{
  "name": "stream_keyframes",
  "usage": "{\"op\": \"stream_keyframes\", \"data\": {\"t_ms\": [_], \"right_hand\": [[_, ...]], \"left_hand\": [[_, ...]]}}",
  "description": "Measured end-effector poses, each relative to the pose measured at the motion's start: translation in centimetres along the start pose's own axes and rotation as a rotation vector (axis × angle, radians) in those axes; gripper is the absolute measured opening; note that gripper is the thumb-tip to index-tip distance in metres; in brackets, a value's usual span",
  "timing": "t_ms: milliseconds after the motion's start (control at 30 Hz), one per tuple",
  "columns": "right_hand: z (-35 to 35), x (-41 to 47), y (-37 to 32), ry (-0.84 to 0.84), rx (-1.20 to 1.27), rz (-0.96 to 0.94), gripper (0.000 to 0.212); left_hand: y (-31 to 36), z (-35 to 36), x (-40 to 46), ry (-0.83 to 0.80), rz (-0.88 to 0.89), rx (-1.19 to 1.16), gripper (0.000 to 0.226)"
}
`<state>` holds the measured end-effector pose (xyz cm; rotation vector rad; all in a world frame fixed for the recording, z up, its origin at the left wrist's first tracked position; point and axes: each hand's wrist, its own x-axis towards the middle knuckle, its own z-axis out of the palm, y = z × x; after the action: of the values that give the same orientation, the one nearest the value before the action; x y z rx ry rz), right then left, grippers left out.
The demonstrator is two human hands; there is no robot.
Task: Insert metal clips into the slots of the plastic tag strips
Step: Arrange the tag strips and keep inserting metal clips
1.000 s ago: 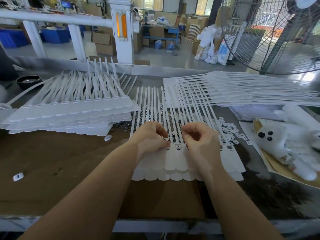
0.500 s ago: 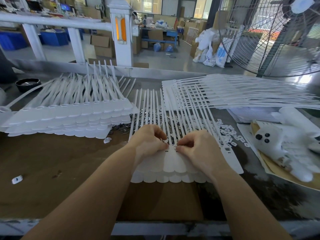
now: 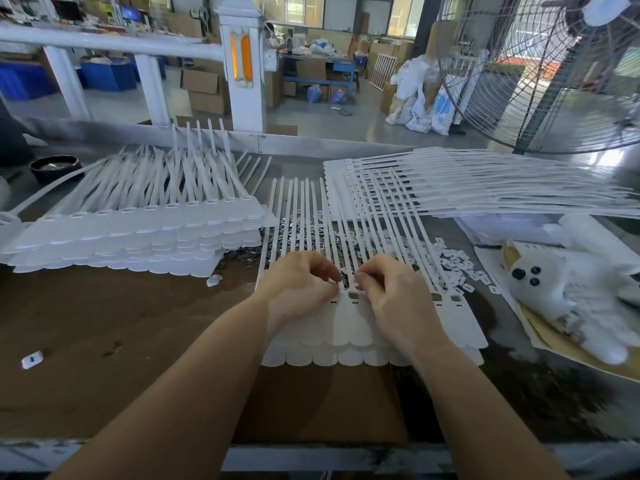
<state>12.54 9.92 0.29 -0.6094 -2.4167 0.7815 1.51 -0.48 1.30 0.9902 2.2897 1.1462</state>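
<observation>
The working stack of tag strips (image 3: 349, 327) lies at the near middle of the bench (image 3: 114, 341), and over its row of slots the left hand (image 3: 299, 289) and right hand (image 3: 394, 292) are held with fingers curled and fingertips drawn together; whether a metal clip is pinched cannot be told. Beyond this stack loose metal clips (image 3: 287, 226) are scattered, left of it a pile of strips (image 3: 138, 233) is laid, and right of it another pile (image 3: 485, 188) is fanned. Open slots (image 3: 456, 298) are seen on the stack's right side, so much is judged left to do.

On the table (image 3: 104, 341), the tag strips (image 3: 349, 327) lie centre, under both hands; a strip stack (image 3: 138, 230) lies left, another stack (image 3: 485, 188) behind right, loose clips (image 3: 446, 258) between.
</observation>
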Motion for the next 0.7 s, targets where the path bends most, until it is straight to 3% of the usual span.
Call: {"op": "stream_keyframes", "data": {"t_ms": [133,367,700], "right_hand": [[0.1,-0.2,0.1,0.053,0.088,-0.038,0.010],[0.3,-0.2,0.5,0.029,0.259,-0.055,0.013],[0.1,-0.2,0.8,0.025,0.169,-0.131,0.014]], "left_hand": [[-0.3,0.2,-0.2,0.039,0.054,-0.108,0.003],[-0.7,0.9,-0.3,0.084,0.075,-0.039,0.008],[-0.8,1.1,-0.5,0.169,0.131,0.092,0.013]]}}
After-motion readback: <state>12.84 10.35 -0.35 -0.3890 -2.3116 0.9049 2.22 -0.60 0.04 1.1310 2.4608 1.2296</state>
